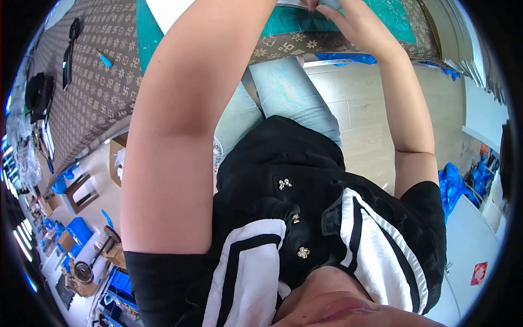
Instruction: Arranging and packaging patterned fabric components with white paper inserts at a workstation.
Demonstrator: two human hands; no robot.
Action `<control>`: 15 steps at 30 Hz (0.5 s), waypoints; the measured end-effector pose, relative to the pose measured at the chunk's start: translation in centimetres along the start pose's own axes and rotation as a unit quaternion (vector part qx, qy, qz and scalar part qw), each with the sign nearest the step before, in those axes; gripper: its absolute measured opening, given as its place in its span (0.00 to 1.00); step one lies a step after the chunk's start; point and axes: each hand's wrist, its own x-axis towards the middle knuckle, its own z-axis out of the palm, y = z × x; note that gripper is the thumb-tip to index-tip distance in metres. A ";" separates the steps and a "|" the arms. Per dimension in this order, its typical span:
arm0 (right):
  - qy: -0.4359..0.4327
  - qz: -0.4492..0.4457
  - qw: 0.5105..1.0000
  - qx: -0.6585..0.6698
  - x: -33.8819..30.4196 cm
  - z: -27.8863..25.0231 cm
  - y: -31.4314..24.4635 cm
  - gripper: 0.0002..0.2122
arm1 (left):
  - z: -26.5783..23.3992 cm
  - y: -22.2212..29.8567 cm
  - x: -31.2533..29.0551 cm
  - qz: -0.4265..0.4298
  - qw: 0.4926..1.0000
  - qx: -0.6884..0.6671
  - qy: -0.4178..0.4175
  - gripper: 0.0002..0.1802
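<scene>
My right hand (354,24) is at the top edge, over a worn green cutting mat (400,22). Its thumb points left and presses against a small pale blue-grey thing (330,4), mostly cut off by the frame, so its kind cannot be made out. Beside the thumb a fingertip (311,4) shows; whose hand it belongs to is unclear. My left forearm (234,43) crosses the mat and leaves the picture at the top, so my left hand is out of sight. A white sheet (166,12) lies on the mat beside that forearm.
The table wears a brown patterned cloth (117,32). Left on it lie a small teal-handled tool (104,58), a long black object (68,60) and a black pouch-like item (39,95). Stacked sheets (466,43) stand at the right. A dark stool (81,193) is lower left.
</scene>
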 end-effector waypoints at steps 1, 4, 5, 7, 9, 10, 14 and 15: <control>0.006 0.038 0.999 0.033 -0.1 -0.2 -0.5 0.18 | 0.2 -0.6 0.1 -0.001 1.000 -0.016 0.003 0.70; 0.042 0.101 0.990 0.087 -1.5 -1.3 -0.5 0.18 | 0.1 0.1 0.0 0.017 0.999 -0.028 -0.002 0.71; 0.072 0.114 0.984 0.118 -1.9 -1.5 -0.5 0.18 | -0.2 0.2 0.0 0.020 0.999 -0.025 -0.008 0.71; 0.103 0.130 0.976 0.145 -2.4 -1.6 -0.5 0.18 | 0.3 0.8 -0.4 0.027 0.999 -0.021 -0.014 0.71; 0.103 0.125 0.979 0.126 -2.4 -1.0 -0.5 0.19 | 2.5 1.2 -1.0 -0.001 0.995 0.003 0.099 0.71; 0.100 0.120 0.980 0.120 -2.1 -0.6 -0.5 0.19 | 3.1 1.0 -1.2 -0.020 0.988 0.014 0.155 0.71; 0.054 0.105 0.993 0.022 -0.9 -0.3 -1.0 0.19 | 3.1 0.8 -1.5 -0.020 0.985 0.018 0.172 0.72; 0.053 0.106 0.993 0.022 -0.8 -0.3 -0.8 0.19 | 3.0 0.8 -1.5 -0.019 0.985 0.017 0.171 0.72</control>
